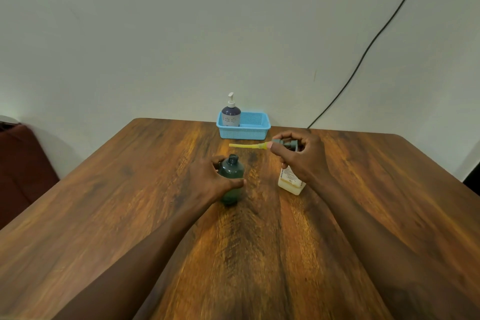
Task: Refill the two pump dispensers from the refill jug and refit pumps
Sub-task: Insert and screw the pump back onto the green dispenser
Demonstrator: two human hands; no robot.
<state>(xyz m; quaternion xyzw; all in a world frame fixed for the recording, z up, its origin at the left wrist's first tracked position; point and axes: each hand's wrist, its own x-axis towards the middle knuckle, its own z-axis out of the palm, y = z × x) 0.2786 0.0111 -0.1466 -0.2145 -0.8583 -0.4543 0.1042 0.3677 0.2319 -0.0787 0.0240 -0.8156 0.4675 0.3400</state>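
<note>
At the far left edge of the frame a dark red seat (20,163) sits beside the table (130,189). Just left of centre, the left hand (207,179) wraps around the green bottle (232,176), thumb towards the viewer and fingers round the far side. The bottle stands upright on the table with its neck open and no pump on it. Above it in the frame, against the wall, a second dispenser (230,114) stands in the left end of a blue basket (244,131), its pump fitted.

Right of the open neck and a little higher in the frame, the yellow dip tube (244,146) lies almost level. Its long axis runs left to right and its free tip points left, ending just above the bottle's mouth. The tube belongs to the grey pump (285,143), pinched in the curled fingers of the right hand (298,156). That hand is therefore the nearer one to the refill jug (289,184), which stands on the table directly under it.

The jug's top is hidden by the hand, so I cannot tell whether it is capped. The dark bottle's fill level is not readable either. Refitting would mean swinging the tube from level to vertical, tip down over the neck.
</note>
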